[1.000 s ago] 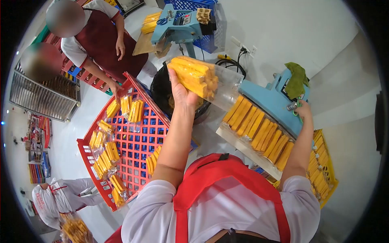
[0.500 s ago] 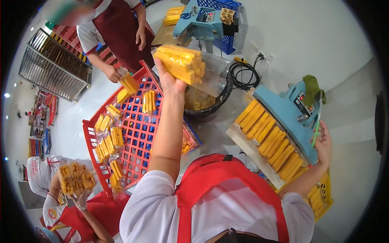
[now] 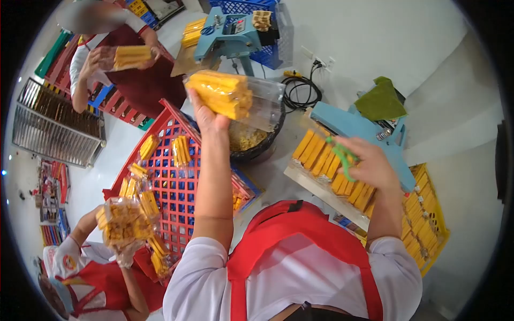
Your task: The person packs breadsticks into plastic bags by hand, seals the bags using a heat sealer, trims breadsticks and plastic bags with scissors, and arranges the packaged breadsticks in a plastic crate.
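Raised near the middle, my left hand (image 3: 210, 116) is closed around a clear plastic bag (image 3: 220, 95) packed with yellow sticks. Loose clear film of that bag extends to the right, above a black-lined bin (image 3: 276, 128) with yellow scraps inside. My right hand (image 3: 369, 163) grips green-handled scissors (image 3: 344, 158), their blades blurred and pointing up-left. Beneath the scissors, bagged yellow sticks (image 3: 308, 147) lie in a row on a pale board (image 3: 300, 174) before a light-blue sealing machine (image 3: 334, 119). A green cloth (image 3: 381, 100) drapes over the machine.
Left of me, a red crate (image 3: 170, 214) holds small bags of sticks. A yellow crate (image 3: 436, 219) of sticks stands at right. One co-worker (image 3: 126, 80) holds a bag at upper left; another (image 3: 107, 273) lifts a bag at lower left. Black cable (image 3: 300, 93) coils by the wall.
My right hand has moved left from the sealing machine's side, bringing the scissors over the row of bags. My left hand still holds its bag. The upper co-worker has lifted a bag from the crate.
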{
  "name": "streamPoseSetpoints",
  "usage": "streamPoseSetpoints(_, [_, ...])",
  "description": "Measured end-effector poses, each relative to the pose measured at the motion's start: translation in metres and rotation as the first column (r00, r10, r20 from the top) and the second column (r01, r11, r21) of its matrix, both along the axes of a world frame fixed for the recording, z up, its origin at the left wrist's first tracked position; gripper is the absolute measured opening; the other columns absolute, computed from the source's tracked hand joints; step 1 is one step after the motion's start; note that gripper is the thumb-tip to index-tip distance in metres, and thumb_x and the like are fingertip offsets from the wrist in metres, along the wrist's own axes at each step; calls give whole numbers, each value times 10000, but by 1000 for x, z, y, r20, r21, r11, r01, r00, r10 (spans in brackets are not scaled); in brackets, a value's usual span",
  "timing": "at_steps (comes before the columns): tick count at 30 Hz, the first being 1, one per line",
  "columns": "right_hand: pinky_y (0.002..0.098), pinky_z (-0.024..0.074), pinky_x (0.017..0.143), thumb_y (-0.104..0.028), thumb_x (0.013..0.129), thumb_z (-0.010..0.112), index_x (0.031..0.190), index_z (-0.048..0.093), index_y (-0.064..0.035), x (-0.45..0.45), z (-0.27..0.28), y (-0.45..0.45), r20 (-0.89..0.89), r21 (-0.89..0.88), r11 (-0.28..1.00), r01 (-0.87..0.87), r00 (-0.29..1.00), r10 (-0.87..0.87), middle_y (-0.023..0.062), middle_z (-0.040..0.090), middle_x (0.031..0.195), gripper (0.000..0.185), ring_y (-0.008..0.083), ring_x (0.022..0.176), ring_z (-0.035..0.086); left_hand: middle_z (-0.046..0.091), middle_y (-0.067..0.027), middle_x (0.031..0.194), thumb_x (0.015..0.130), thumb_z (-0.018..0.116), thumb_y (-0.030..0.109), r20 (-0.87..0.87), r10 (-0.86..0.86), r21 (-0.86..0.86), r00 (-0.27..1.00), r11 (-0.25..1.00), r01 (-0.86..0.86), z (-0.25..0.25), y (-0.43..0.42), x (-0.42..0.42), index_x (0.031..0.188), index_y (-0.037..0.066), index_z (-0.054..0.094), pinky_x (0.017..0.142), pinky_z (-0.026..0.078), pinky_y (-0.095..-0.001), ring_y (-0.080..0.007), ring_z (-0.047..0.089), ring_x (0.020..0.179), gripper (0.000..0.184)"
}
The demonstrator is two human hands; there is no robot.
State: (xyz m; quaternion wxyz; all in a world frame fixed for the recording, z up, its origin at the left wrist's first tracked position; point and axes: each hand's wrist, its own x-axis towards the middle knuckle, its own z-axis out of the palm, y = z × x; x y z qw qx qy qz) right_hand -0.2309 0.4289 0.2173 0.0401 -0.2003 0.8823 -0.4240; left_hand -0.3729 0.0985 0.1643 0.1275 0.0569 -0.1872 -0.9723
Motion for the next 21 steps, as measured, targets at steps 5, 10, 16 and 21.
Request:
streamPoseSetpoints(5, [350, 451, 623, -93, 585, 575, 1145, 509, -102, -13, -15, -45, -345, 233, 972, -37, 931, 118, 95, 565, 891, 564, 286, 697, 545, 481, -78, 1199, 823, 498, 424, -69, -103, 60, 992, 992, 107, 11, 9, 5, 1183, 98, 446, 951, 335, -455, -270, 445, 1103, 489])
streamPoseSetpoints(10, [341, 428, 584, -147, 606, 629, 1141, 514, -93, -35, -16, -71, -470, 228, 974, -14, 874, 123, 65, 539, 834, 550, 241, 672, 539, 472, -81, 1205, 823, 502, 422, -88, -109, 29, 990, 993, 112, 7, 8, 7, 1191, 93, 436, 951, 334, -457, -273, 436, 1110, 498])
streamPoseSetpoints(16, [340, 416, 568, -228, 617, 671, 1133, 515, -79, -54, -27, -95, -559, 172, 984, -40, 819, 131, 54, 522, 836, 559, 227, 684, 537, 464, -88, 1210, 811, 517, 433, -94, -82, 11, 992, 996, 83, 6, 1, 7, 1199, 88, 423, 953, 331, -457, -280, 431, 1113, 528])
streamPoseSetpoints(21, [337, 407, 571, -224, 615, 672, 1122, 521, -78, -67, -29, -105, -563, 183, 982, -47, 814, 144, 48, 524, 830, 549, 219, 687, 538, 463, -99, 1208, 815, 512, 430, 29, -76, -11, 997, 997, 77, 4, -10, 1, 1203, 79, 417, 950, 332, -464, -281, 433, 1111, 532])
